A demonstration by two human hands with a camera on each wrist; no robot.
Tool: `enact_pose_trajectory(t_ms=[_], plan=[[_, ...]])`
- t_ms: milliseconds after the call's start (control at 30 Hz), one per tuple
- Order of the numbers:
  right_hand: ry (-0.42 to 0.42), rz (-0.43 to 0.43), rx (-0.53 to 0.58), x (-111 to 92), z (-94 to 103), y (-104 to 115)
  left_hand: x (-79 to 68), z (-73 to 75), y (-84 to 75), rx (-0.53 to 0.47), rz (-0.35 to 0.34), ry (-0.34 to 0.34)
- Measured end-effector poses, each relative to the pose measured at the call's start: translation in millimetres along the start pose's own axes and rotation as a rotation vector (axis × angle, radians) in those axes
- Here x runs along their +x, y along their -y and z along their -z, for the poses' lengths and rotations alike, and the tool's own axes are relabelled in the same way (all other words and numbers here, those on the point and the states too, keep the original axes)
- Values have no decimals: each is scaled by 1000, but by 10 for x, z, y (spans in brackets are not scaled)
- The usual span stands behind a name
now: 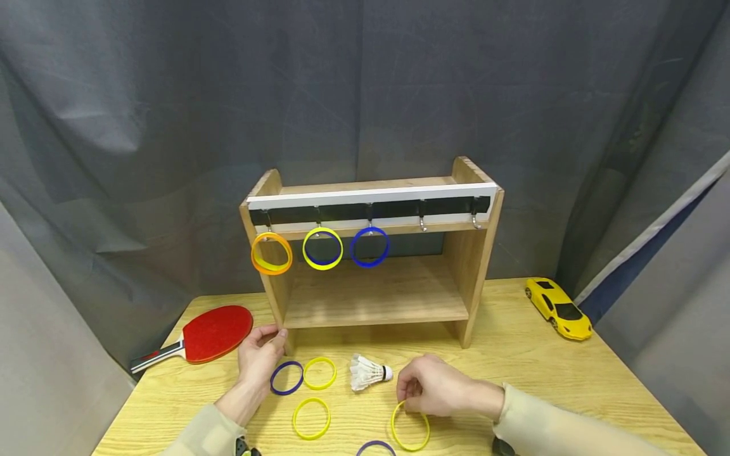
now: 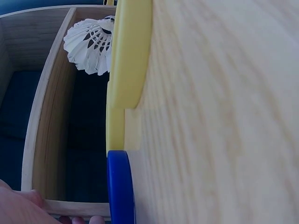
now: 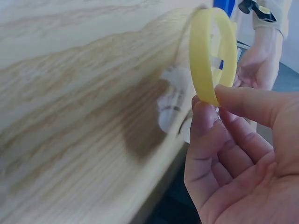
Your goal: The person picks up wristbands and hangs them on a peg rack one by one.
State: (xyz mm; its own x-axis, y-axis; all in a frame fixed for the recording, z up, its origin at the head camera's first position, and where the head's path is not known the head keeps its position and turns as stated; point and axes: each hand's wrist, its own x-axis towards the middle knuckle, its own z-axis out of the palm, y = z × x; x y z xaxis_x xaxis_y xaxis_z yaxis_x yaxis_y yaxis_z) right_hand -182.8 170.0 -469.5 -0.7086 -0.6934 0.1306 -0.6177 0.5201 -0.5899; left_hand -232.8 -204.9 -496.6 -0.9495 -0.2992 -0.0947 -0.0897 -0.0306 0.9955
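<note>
My right hand [image 1: 439, 386] pinches a thin yellow ring [image 3: 202, 56] between thumb and fingertips, and the ring stands up from the grip in the right wrist view. My left hand [image 1: 259, 364] grips the lower left end of a small wooden shelf [image 1: 376, 297]; its fingers wrap the panel edge in the left wrist view. Hooks line the shelf's front rail. An orange ring [image 1: 274, 272] with a yellow one hangs at left, then a yellow ring [image 1: 322, 268] with a blue one, then a blue ring [image 1: 371, 263].
Between the hands lie a dark blue ring [image 1: 271, 382], two yellow rings, and a shuttlecock [image 1: 365, 372]. A purple ring [image 1: 375, 443] is cut off at the front. A red table tennis bat [image 1: 217, 332] lies left; a yellow toy car [image 1: 556, 307] stands right.
</note>
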Motion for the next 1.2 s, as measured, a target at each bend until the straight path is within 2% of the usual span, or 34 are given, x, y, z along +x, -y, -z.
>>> enact_pose_trajectory(t_ms=[367,633,933,1200], plan=[[19,-41,176,-116,237,65,-30,-5,-31,-7,-4,4],[-23,2,156,-101,481,198,-21,-4,-24,-2,-4,5],[-49,-29,205,-59,731,367,-21,-6,-22,-10,-2,4],[-111,-26,248,-12,916,484,-41,-18,-47,-13,-8,0]])
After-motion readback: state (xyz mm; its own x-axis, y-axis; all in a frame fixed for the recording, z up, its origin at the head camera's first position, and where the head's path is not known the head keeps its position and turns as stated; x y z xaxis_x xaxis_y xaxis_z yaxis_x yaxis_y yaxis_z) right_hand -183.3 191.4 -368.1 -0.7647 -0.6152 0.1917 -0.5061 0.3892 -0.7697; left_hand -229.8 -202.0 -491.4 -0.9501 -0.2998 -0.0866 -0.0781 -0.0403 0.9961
